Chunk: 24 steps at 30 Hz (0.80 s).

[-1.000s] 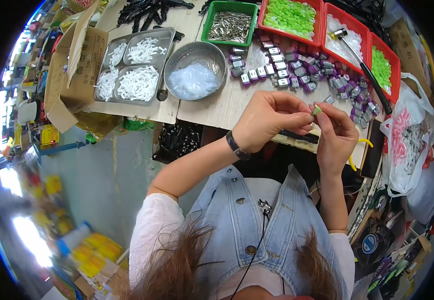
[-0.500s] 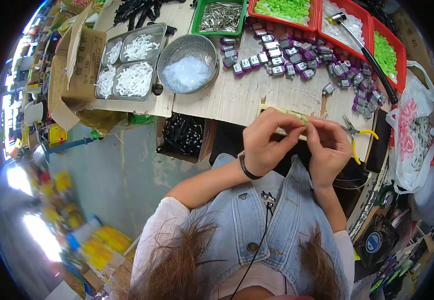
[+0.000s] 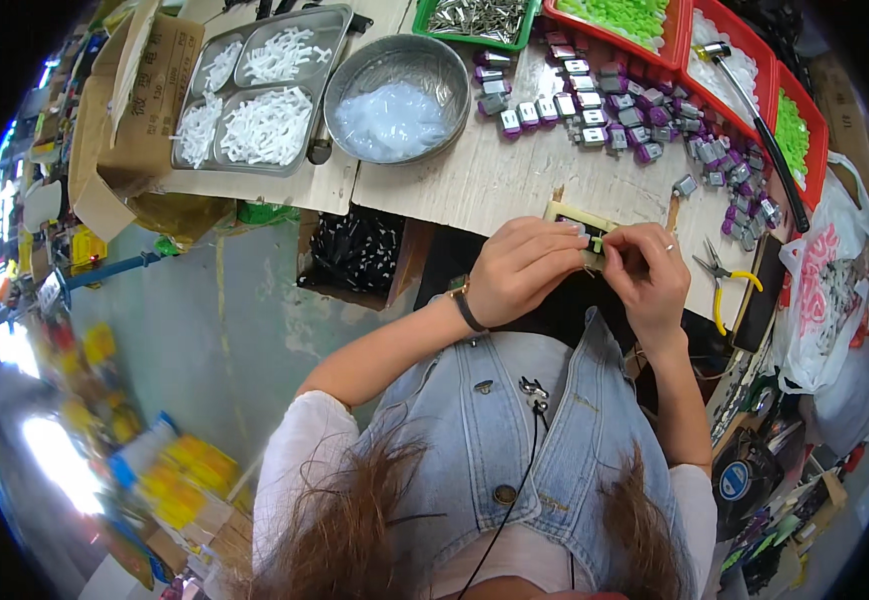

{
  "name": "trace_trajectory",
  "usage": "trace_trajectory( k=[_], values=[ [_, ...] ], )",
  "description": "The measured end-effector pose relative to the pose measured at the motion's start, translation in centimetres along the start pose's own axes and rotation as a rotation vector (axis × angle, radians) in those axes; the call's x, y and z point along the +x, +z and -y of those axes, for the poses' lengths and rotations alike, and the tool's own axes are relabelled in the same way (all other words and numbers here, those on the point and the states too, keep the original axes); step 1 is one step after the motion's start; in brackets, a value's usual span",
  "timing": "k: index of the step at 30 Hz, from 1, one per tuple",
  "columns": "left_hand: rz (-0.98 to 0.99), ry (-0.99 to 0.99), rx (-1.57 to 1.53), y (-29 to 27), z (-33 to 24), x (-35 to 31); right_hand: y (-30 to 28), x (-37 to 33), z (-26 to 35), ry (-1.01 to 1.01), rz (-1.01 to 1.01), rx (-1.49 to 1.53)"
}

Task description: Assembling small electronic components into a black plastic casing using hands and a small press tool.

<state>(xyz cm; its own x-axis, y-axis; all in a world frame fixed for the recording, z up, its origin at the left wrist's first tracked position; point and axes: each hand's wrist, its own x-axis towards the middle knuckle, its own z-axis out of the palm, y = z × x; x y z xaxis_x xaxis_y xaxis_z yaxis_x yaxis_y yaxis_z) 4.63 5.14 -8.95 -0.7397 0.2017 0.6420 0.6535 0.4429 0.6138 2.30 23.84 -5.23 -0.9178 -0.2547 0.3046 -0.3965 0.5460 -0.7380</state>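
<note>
My left hand [image 3: 526, 268] reaches over a pale yellow block-shaped fixture [image 3: 557, 211] at the table's front edge. Its fingers are closed together, and what lies under their tips is mostly hidden. A small light-green part [image 3: 596, 243] shows between my two hands, over the dark recess of the fixture. Thumb and forefinger of my right hand [image 3: 651, 275] are pinched at the right end of that part. Pliers with yellow handles [image 3: 720, 278] lie spread on the table to the right of my right hand.
Behind my hands lie several small grey motors with purple ends [image 3: 594, 117]. A metal bowl [image 3: 341, 112], a divided tray [image 3: 306, 165] of white parts and red bins [image 3: 681, 60] stand around them. A black-handled hammer [image 3: 769, 145] rests across the bins. A plastic bag [image 3: 804, 345] hangs at right.
Both hands have come down from holding the small green part together in the air to the fixture. My left fingers have stretched over it. The whole view has shifted slightly.
</note>
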Motion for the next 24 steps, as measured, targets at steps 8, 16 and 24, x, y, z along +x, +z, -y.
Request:
trace_trajectory(
  k=[8,16,24],
  values=[
    [0.137,0.039,-0.027,-1.1,1.2,0.1,-0.1,0.7,0.1,0.019,0.120,-0.053],
    [0.226,0.052,0.013,-1.3,0.9,0.3,0.3,0.6,-0.4,-0.102,0.081,-0.167],
    [0.423,0.016,0.159,-2.7,-1.7,3.3,-5.9,7.5,-2.0,-0.029,-0.022,-0.186]
  ],
)
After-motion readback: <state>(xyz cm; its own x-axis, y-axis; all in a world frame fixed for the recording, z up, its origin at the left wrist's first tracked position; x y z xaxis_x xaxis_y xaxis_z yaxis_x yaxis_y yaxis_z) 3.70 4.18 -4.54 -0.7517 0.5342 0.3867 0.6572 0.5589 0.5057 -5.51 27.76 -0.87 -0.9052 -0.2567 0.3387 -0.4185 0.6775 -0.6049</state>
